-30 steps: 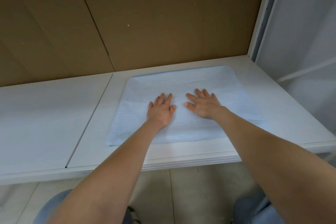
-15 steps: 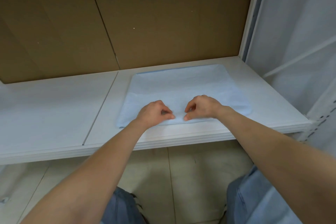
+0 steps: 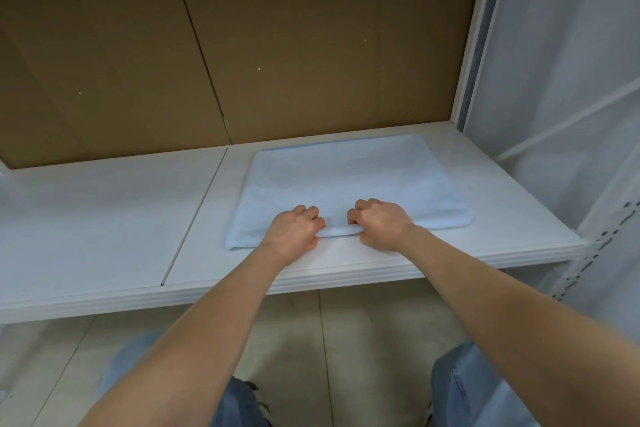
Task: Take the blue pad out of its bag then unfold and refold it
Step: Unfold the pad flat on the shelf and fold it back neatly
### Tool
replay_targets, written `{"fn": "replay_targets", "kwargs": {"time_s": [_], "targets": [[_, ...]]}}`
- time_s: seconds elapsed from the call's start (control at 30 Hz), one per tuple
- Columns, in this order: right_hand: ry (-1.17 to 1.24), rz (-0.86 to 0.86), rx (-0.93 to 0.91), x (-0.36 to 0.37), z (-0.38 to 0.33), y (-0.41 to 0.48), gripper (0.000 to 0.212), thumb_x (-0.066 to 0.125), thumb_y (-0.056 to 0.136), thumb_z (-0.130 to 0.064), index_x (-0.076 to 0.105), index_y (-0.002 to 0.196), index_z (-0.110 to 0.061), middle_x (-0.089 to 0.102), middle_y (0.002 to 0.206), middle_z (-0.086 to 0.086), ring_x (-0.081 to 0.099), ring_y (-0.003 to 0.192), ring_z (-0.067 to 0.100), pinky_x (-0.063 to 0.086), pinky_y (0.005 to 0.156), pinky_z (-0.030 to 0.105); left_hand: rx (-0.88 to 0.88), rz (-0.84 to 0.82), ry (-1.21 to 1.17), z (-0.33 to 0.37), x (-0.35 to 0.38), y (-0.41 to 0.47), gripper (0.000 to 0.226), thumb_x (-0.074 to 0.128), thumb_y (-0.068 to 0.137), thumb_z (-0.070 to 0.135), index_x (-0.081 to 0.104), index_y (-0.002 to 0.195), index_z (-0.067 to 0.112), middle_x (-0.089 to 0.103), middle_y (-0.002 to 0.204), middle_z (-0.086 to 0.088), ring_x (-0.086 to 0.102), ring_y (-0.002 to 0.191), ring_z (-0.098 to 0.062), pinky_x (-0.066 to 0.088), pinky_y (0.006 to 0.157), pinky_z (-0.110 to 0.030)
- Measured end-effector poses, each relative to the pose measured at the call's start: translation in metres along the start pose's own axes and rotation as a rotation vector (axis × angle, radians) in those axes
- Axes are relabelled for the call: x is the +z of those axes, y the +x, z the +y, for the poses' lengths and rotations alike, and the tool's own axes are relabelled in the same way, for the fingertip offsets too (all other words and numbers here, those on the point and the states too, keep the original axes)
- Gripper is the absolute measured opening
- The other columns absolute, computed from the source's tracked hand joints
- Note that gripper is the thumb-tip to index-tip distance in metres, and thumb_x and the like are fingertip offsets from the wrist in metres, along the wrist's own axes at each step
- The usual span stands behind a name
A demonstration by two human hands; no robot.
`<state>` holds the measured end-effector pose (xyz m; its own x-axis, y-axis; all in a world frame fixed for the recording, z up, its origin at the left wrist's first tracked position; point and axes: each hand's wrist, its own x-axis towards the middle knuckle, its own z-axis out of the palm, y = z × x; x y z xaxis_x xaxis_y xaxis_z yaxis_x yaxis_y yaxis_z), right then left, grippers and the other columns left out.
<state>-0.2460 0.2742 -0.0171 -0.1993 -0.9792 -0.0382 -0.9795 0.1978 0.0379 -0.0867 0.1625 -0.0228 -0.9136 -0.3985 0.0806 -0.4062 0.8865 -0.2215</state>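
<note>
**Inspector:** Start at the left. What occupies the white shelf?

**Assistant:** The left panel is bare as far as the seam. No bag appears anywhere in view. The brown cardboard backing closes off the rear.

**Inspector:** And the left hand?

**Assistant:** Curled into a loose fist on the near edge of the blue pad, fingers on top and the thumb apparently tucked beneath. It is clamped on that edge, which bunches into a small roll between the two hands.

**Inspector:** The pad itself?

**Assistant:** It lies flat on the right panel of the shelf, roughly rectangular, reaching back almost to the cardboard. Its near edge sits just short of the shelf's front lip. It looks folded at least once; how many layers, I cannot tell.

**Inspector:** The right hand?

**Assistant:** It mirrors the left: closed on the same near edge, just beside its partner, a short stretch of pad showing between them.

**Inspector:** Why grip there, so close together?

**Assistant:** My judgement: both hands take the middle of the near edge in order to lift it and carry it towards the back, making a fold. Gripping centrally leaves the two near corners unsupported, so they may sag or trail.

**Inspector:** Pad relative to hands?

**Assistant:** Nearly all of it lies beyond the knuckles and to either side; only the pinched edge is within the grasp.
</note>
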Motion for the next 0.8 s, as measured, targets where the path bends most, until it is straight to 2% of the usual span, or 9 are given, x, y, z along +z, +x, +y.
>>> {"fn": "replay_targets", "kwargs": {"time_s": [0.17, 0.23, 0.3, 0.37, 0.5, 0.6, 0.67, 0.73, 0.8], "targets": [[0.234, -0.13, 0.045, -0.007, 0.013, -0.002, 0.037, 0.053, 0.086, -0.019, 0.055, 0.122, -0.026, 0.046, 0.111, -0.003, 0.048, 0.105, 0.017, 0.045, 0.087, 0.031, -0.001, -0.018, -0.131, -0.008, 0.004, -0.006, 0.04, 0.046, 0.097, 0.038, 0.05, 0.134, 0.026, 0.05, 0.123, 0.001, 0.048, 0.114, -0.019, 0.042, 0.087, -0.03], [0.288, -0.133, 0.063, -0.011, 0.023, -0.004, 0.035, 0.055, 0.087, -0.023, 0.059, 0.122, -0.027, 0.045, 0.104, -0.006, 0.049, 0.098, 0.014, 0.046, 0.087, 0.03, -0.002, -0.027, -0.165, -0.015, 0.002, -0.008, 0.04, 0.046, 0.095, 0.04, 0.05, 0.133, 0.03, 0.051, 0.122, 0.005, 0.049, 0.114, -0.015, 0.04, 0.085, -0.025], [0.271, -0.122, 0.055, -0.012, 0.033, -0.007, 0.034, 0.055, 0.09, -0.025, 0.06, 0.123, -0.028, 0.046, 0.102, -0.007, 0.051, 0.1, 0.015, 0.045, 0.085, 0.027, -0.009, -0.033, -0.16, -0.022, 0.0, -0.011, 0.039, 0.046, 0.094, 0.036, 0.051, 0.132, 0.032, 0.051, 0.121, 0.006, 0.05, 0.113, -0.013, 0.04, 0.083, -0.024], [0.214, -0.113, 0.037, -0.01, 0.038, -0.009, 0.034, 0.055, 0.092, -0.026, 0.058, 0.125, -0.028, 0.046, 0.103, -0.006, 0.052, 0.106, 0.017, 0.041, 0.083, 0.025, -0.01, -0.034, -0.123, -0.025, 0.001, -0.014, 0.038, 0.044, 0.096, 0.032, 0.05, 0.134, 0.032, 0.052, 0.121, 0.004, 0.051, 0.113, -0.015, 0.041, 0.082, -0.026], [0.165, -0.058, 0.04, -0.003, 0.037, -0.006, 0.034, 0.05, 0.096, -0.024, 0.054, 0.13, -0.027, 0.05, 0.121, 0.0, 0.049, 0.114, 0.02, 0.042, 0.09, 0.029, -0.002, -0.023, -0.036, -0.024, 0.004, -0.01, 0.039, 0.041, 0.098, 0.03, 0.048, 0.136, 0.028, 0.051, 0.123, 0.002, 0.05, 0.112, -0.019, 0.042, 0.084, -0.029], [0.218, -0.082, 0.068, -0.001, 0.039, -0.002, 0.033, 0.053, 0.094, -0.024, 0.056, 0.126, -0.027, 0.05, 0.116, 0.0, 0.051, 0.111, 0.02, 0.042, 0.087, 0.027, -0.036, -0.044, -0.069, -0.026, 0.006, -0.01, 0.039, 0.044, 0.098, 0.037, 0.048, 0.136, 0.029, 0.05, 0.124, 0.003, 0.049, 0.115, -0.017, 0.041, 0.087, -0.028], [0.273, -0.105, 0.086, -0.002, 0.041, -0.002, 0.032, 0.058, 0.09, -0.028, 0.059, 0.122, -0.027, 0.047, 0.106, -0.004, 0.052, 0.107, 0.018, 0.041, 0.084, 0.025, -0.079, -0.039, -0.138, -0.027, 0.009, -0.014, 0.042, 0.044, 0.096, 0.046, 0.051, 0.134, 0.03, 0.052, 0.121, 0.004, 0.05, 0.115, -0.016, 0.042, 0.088, -0.028], [0.337, -0.09, 0.116, -0.004, 0.044, -0.002, 0.034, 0.062, 0.086, -0.04, 0.062, 0.118, -0.027, 0.046, 0.103, -0.007, 0.053, 0.106, 0.016, 0.044, 0.087, 0.027, -0.167, 0.069, -0.161, -0.033, 0.014, -0.02, 0.047, 0.035, 0.095, 0.051, 0.056, 0.13, 0.028, 0.055, 0.12, 0.002, 0.052, 0.114, -0.018, 0.043, 0.089, -0.031], [0.376, -0.061, 0.161, -0.005, 0.051, -0.004, 0.041, 0.063, 0.083, -0.051, 0.062, 0.117, -0.028, 0.047, 0.105, -0.007, 0.052, 0.107, 0.015, 0.045, 0.092, 0.03, -0.375, 0.184, -0.152, -0.044, 0.016, -0.024, 0.043, 0.037, 0.097, 0.04, 0.055, 0.131, 0.022, 0.053, 0.126, -0.003, 0.049, 0.118, -0.024, 0.042, 0.093, -0.034]]}}
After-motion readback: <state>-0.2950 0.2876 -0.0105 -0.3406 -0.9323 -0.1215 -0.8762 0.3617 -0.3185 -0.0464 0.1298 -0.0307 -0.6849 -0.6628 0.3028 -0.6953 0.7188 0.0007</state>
